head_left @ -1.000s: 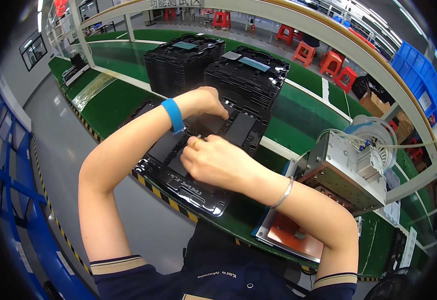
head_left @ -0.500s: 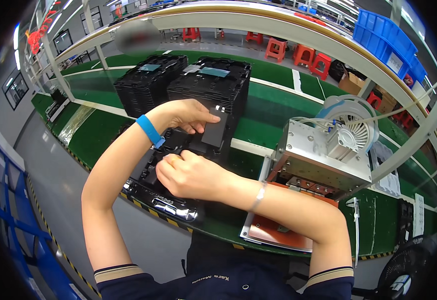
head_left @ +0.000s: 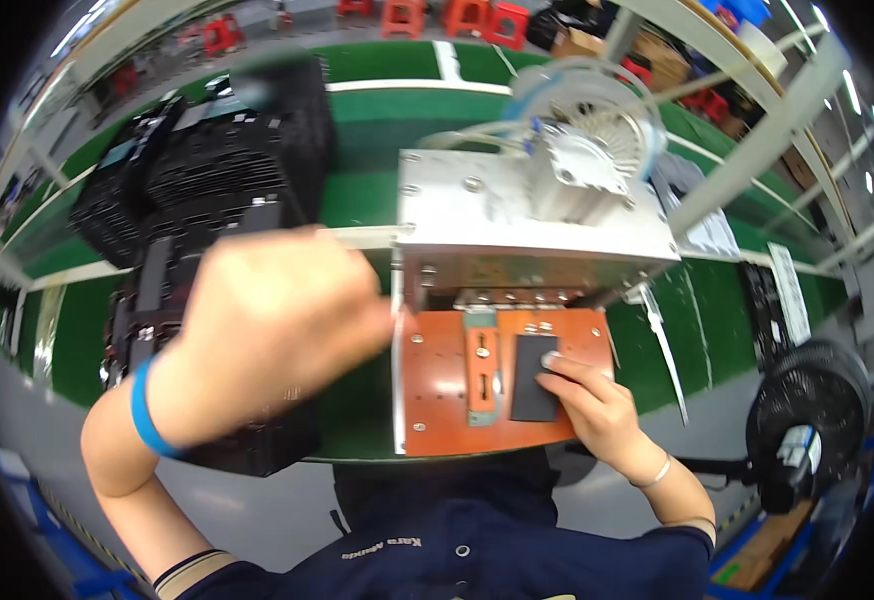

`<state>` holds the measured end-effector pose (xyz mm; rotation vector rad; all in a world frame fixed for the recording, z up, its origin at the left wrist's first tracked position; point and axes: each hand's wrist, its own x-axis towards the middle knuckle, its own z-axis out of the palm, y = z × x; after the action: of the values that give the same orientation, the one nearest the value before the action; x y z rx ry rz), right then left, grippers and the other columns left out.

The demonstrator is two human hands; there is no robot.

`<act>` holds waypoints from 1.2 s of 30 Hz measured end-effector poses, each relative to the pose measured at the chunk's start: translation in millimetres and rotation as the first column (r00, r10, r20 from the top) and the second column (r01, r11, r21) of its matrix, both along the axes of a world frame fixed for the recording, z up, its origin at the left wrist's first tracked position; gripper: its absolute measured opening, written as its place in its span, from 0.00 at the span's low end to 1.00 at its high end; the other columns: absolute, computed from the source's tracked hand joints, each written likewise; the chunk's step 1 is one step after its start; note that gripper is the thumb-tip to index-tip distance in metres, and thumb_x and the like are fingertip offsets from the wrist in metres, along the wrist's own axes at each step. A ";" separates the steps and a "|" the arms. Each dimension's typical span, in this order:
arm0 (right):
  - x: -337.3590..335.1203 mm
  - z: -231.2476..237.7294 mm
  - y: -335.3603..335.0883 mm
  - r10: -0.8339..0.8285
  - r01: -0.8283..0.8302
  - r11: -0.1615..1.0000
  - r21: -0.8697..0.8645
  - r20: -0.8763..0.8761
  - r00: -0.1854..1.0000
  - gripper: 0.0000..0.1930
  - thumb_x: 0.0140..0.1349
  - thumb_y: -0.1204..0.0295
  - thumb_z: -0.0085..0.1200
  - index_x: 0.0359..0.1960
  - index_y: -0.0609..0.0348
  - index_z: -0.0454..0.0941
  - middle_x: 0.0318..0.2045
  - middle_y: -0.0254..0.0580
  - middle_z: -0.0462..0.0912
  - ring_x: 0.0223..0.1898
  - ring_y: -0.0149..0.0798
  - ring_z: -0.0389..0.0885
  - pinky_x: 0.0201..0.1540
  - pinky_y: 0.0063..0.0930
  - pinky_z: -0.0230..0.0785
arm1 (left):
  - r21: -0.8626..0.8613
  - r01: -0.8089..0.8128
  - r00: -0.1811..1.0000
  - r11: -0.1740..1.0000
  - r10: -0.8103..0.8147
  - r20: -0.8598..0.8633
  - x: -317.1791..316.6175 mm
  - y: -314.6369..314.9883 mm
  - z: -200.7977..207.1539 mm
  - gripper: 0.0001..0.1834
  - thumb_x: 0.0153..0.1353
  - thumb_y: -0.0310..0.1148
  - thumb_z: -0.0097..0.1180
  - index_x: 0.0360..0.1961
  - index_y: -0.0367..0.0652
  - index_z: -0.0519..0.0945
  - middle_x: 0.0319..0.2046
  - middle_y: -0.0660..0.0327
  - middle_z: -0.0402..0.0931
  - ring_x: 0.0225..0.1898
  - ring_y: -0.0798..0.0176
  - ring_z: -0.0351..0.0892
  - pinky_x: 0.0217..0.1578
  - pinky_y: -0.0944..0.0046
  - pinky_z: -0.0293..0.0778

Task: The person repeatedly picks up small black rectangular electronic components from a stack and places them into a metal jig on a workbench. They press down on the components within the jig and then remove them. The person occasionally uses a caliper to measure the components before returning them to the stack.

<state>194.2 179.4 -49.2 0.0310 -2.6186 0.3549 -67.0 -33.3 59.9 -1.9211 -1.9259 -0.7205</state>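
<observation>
A flat dark grey battery cell [head_left: 534, 385] with small silver tabs at its far end lies over the orange base plate [head_left: 437, 375]. My right hand [head_left: 602, 415] pinches the cell at its right edge. Beside the cell, an orange-and-grey slotted fixture strip [head_left: 482, 370] runs front to back on the plate. My left hand [head_left: 277, 320] is raised between the black trays and the plate's left edge. Its fingers are smeared by motion, so any held thing is hidden. The metal press [head_left: 507, 205] stands behind the plate.
Stacked black trays [head_left: 247, 150] stand on the green bench at the left, with more dark cells [head_left: 154, 275] in a nearer tray. A round clear-and-white reel [head_left: 597, 110] is behind the press. A black fan [head_left: 807, 410] stands at the right, near a white upright frame post [head_left: 757, 145].
The view has swung right. My right hand has gone from the trays to the orange plate and now holds a cell there. My left hand, earlier holding a cell, has moved toward the plate.
</observation>
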 end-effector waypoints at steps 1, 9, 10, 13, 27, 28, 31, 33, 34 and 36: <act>-1.4 1.7 -1.8 0.010 -0.007 0.999 -0.049 0.054 0.998 0.18 0.51 0.83 0.55 0.45 0.58 0.82 0.47 0.42 0.83 0.47 0.42 0.84 0.45 0.31 0.79 | -0.011 0.126 0.988 0.992 -0.127 -0.092 22.2 6.6 -6.0 0.18 0.53 0.42 0.68 0.21 0.42 0.74 0.19 0.65 0.70 0.19 0.63 0.70 0.18 0.64 0.64; -46.8 8.2 8.0 0.030 -0.030 0.995 -0.093 -0.008 1.000 0.16 0.50 0.81 0.61 0.42 0.59 0.83 0.41 0.38 0.81 0.41 0.43 0.78 0.40 0.33 0.75 | -0.545 0.353 0.918 0.760 -0.393 0.047 75.2 27.5 -79.9 0.43 0.60 0.63 0.52 0.66 0.40 0.66 0.67 0.44 0.59 0.69 0.46 0.59 0.63 0.45 0.61; -52.3 2.6 9.5 0.049 -0.051 0.997 -0.064 -0.026 0.998 0.16 0.48 0.80 0.61 0.42 0.59 0.82 0.39 0.37 0.80 0.39 0.41 0.76 0.38 0.31 0.75 | -0.589 0.356 0.914 0.725 -0.402 0.058 74.6 27.4 -79.2 0.44 0.60 0.62 0.52 0.68 0.41 0.63 0.69 0.43 0.56 0.70 0.45 0.57 0.65 0.42 0.60; -54.3 0.3 5.9 0.041 -0.041 0.999 -0.004 0.028 0.999 0.18 0.45 0.80 0.61 0.42 0.60 0.82 0.40 0.37 0.80 0.40 0.41 0.76 0.38 0.30 0.75 | -0.618 0.342 0.915 0.708 -0.399 0.050 76.1 26.9 -76.7 0.44 0.60 0.63 0.52 0.69 0.43 0.63 0.68 0.44 0.57 0.71 0.46 0.56 0.64 0.43 0.60; -52.2 -0.9 2.2 0.000 -0.008 0.997 0.079 0.097 0.995 0.20 0.49 0.73 0.61 0.47 0.50 0.82 0.49 0.36 0.77 0.48 0.42 0.70 0.45 0.36 0.65 | -0.656 0.312 0.918 0.687 -0.395 0.023 77.8 26.5 -74.6 0.38 0.64 0.60 0.48 0.68 0.47 0.66 0.69 0.47 0.58 0.72 0.49 0.54 0.63 0.43 0.59; -53.8 -1.7 3.4 0.008 -0.013 0.998 0.055 0.103 0.995 0.20 0.49 0.73 0.61 0.47 0.49 0.82 0.50 0.35 0.77 0.48 0.42 0.69 0.45 0.36 0.64 | -0.657 0.314 0.918 0.685 -0.396 0.026 77.4 27.3 -74.5 0.38 0.64 0.60 0.48 0.68 0.47 0.66 0.69 0.47 0.58 0.72 0.49 0.54 0.63 0.43 0.58; -59.0 0.0 5.4 0.002 -0.004 1.000 0.025 0.103 0.995 0.21 0.49 0.73 0.61 0.48 0.49 0.81 0.49 0.35 0.77 0.46 0.42 0.70 0.45 0.36 0.64 | -0.659 0.314 0.917 0.683 -0.399 0.023 76.3 28.1 -73.4 0.38 0.64 0.60 0.49 0.68 0.47 0.65 0.69 0.47 0.58 0.72 0.49 0.54 0.64 0.42 0.57; -54.6 3.0 5.5 -0.015 0.015 1.000 0.003 0.066 0.998 0.21 0.49 0.72 0.63 0.48 0.50 0.81 0.49 0.36 0.77 0.45 0.42 0.72 0.45 0.35 0.65 | -0.653 0.321 0.920 0.686 -0.389 0.044 76.0 27.5 -72.6 0.38 0.63 0.60 0.49 0.68 0.48 0.65 0.69 0.47 0.57 0.72 0.49 0.54 0.65 0.41 0.56; -50.1 3.4 6.5 -0.016 0.017 1.000 -0.018 0.035 0.999 0.20 0.50 0.71 0.64 0.48 0.51 0.81 0.49 0.37 0.78 0.45 0.42 0.73 0.45 0.35 0.66 | -0.652 0.319 0.925 0.688 -0.376 0.056 74.9 26.7 -73.3 0.38 0.63 0.60 0.49 0.68 0.49 0.65 0.70 0.47 0.57 0.72 0.49 0.54 0.65 0.41 0.56; -36.8 9.1 5.8 0.013 -0.007 0.995 -0.104 0.065 0.998 0.21 0.51 0.68 0.66 0.48 0.53 0.82 0.51 0.40 0.78 0.47 0.43 0.76 0.47 0.34 0.69 | -0.653 0.322 0.933 0.685 -0.348 0.095 74.1 24.6 -72.2 0.39 0.62 0.61 0.50 0.68 0.50 0.65 0.70 0.47 0.57 0.72 0.48 0.53 0.65 0.41 0.55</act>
<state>157.4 185.2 -40.1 -0.0025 -2.6615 0.5028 7.1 -8.7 -12.3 -2.7400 -1.9866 -0.0393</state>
